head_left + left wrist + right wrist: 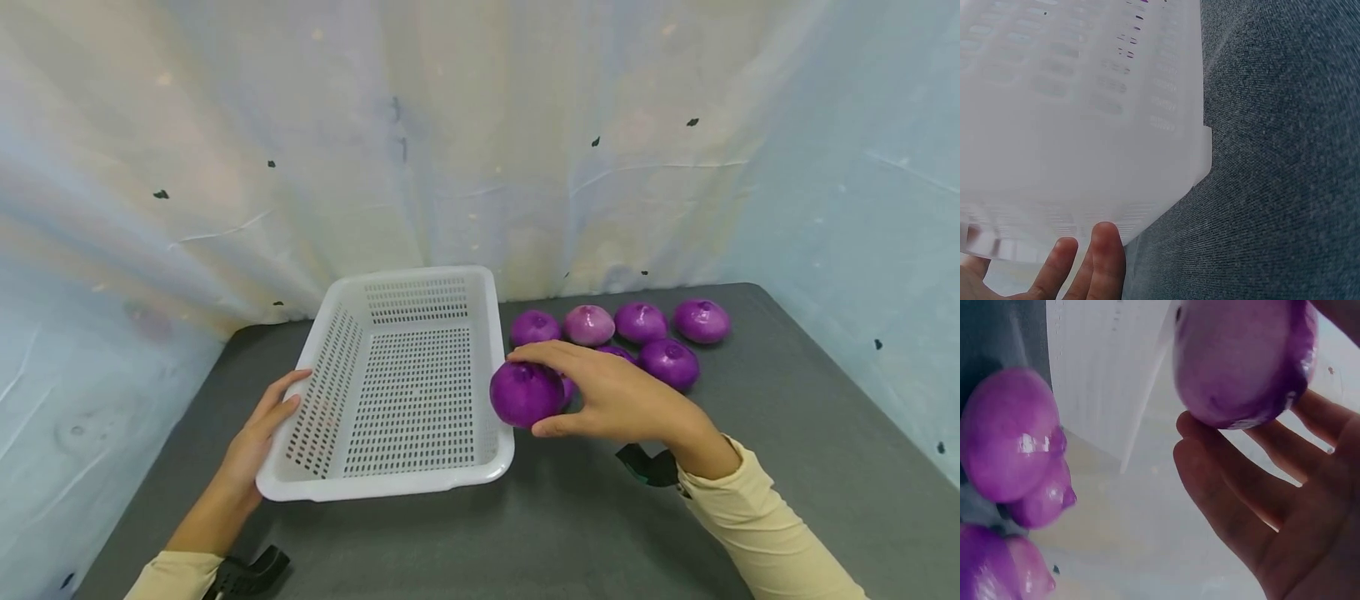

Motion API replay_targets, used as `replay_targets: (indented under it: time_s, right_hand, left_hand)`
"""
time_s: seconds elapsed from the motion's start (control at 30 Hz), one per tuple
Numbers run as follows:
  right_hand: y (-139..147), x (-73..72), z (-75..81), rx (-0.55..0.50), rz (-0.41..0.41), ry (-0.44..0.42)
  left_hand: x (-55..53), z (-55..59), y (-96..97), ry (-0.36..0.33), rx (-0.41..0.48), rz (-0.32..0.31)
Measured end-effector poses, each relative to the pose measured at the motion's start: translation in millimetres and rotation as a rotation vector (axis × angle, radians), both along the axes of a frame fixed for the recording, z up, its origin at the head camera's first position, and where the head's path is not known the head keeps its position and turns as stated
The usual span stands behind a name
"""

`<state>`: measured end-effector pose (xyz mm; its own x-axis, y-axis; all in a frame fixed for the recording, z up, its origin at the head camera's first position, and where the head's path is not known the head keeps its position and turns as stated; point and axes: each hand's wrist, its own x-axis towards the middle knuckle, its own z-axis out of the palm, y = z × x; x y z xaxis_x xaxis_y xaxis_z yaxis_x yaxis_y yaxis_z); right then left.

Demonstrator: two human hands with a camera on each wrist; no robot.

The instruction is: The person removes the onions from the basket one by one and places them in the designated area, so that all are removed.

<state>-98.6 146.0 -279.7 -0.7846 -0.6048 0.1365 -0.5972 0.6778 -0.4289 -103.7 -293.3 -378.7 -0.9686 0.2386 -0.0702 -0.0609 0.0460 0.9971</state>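
A purple onion [527, 394] is in my right hand [611, 392], thumb below it and fingers over its top. It hangs beside the right rim of a white perforated plastic basket [386, 483]; the right wrist view shows the same onion [1241, 356] against the fingertips. My left hand [251, 446] grips the basket's left side, thumb and forefinger at the rim. From the left wrist, other fingertips [1107, 244] show against the outer wall of the basket [1072, 150]. No onions show inside the basket in the head view.
Several more purple onions [670, 364] lie grouped on the dark grey table [480, 550], right of the basket. One paler onion [588, 325] is in the back row. A pale plastic sheet [480, 150] hangs behind the table and along its sides.
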Motion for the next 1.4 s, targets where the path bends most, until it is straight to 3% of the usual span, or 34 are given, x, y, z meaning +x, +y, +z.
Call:
replay_targets:
  time_s: [0.4, 0.7, 1.0, 1.4]
  right_hand:
    - [51, -15.1, 17.5, -0.028, -0.135, -0.021]
    - [88, -17.8, 26.1, -0.034, -0.271, -0.016]
    - [125, -18.3, 27.0, 0.001, -0.351, -0.023]
    - [169, -33.6, 12.7, -0.008, -0.385, -0.104]
  left_hand:
    - [2.2, 0.6, -2.7, 0.004, 0.005, 0.006]
    - [4.4, -0.5, -1.5, 0.022, 0.020, -0.006]
    - [0.7, -0.7, 1.3, 0.033, 0.030, -0.012]
    - [0.3, -1.5, 3.6, 0.025, 0.036, -0.007]
